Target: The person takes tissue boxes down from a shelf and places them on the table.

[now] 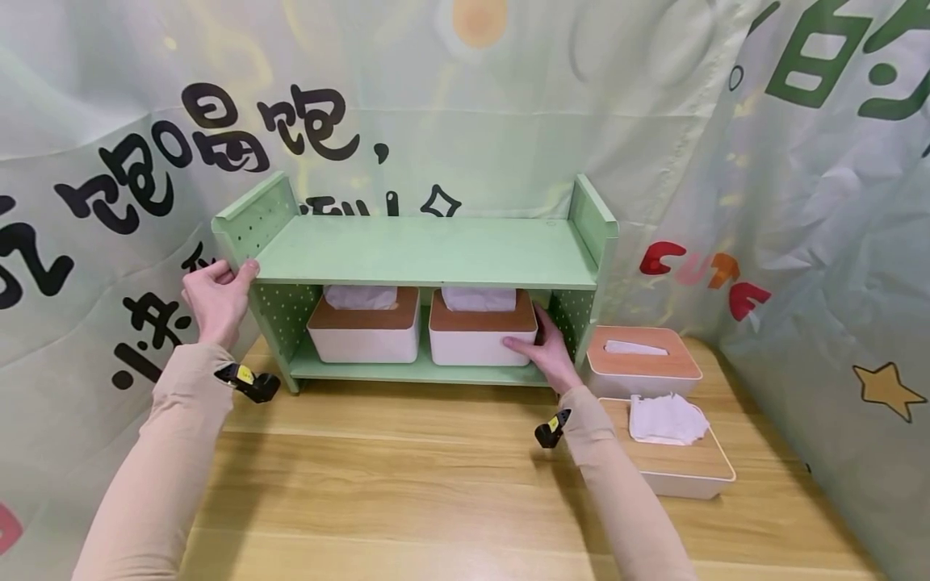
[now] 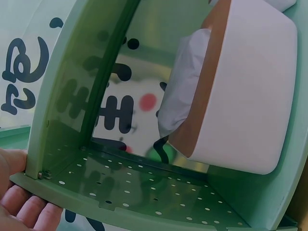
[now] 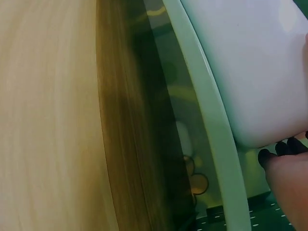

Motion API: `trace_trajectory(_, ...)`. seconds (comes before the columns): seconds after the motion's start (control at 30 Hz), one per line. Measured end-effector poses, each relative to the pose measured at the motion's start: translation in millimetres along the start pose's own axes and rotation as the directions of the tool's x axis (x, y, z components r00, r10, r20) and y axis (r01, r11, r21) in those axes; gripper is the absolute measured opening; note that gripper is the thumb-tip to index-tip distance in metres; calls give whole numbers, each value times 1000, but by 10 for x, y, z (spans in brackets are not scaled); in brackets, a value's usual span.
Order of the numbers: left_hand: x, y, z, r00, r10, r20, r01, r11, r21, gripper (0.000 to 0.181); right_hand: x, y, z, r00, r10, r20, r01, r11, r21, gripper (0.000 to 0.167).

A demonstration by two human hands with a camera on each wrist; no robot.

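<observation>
My left hand [image 1: 218, 300] grips the upper left side of a green two-tier shelf [image 1: 429, 252], thumb and fingers either side of the panel's edge. On the lower tier stand two white tissue boxes with brown wood-look lids, tissue poking out of each. At the right-hand tissue box [image 1: 468, 349], my right hand [image 1: 550, 353] has its thumb on the front and its fingers along the right side. The left-hand tissue box [image 1: 366, 345] stands apart from it, a narrow gap between them. In the right wrist view, dark-looking fingertips [image 3: 284, 147] lie against the white box wall.
Right of the shelf, another tissue box [image 1: 643, 379] sits on the wooden table [image 1: 407, 484], with a further tissue box [image 1: 690, 484] in front of it. Printed cloth [image 1: 465, 105] hangs behind and at both sides.
</observation>
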State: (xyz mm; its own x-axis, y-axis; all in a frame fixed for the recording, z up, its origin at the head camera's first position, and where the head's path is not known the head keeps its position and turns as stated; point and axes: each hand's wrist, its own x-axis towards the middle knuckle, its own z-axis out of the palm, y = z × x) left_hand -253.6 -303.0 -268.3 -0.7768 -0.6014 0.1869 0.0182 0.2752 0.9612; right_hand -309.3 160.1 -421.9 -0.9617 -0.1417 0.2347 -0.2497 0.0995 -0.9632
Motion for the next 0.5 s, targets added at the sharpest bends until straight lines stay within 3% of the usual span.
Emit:
trace_trajectory(0.23,2,-14,-4,1000,-2,-1,2,1000,2,47,75,-15,-7,997,35,65,-40,995,87,104)
trace_trajectory(0.5,8,-17,-3,1000,6,-4,-6,1000,3,46,154,15,-8,992,102,71,-106,993,43,111)
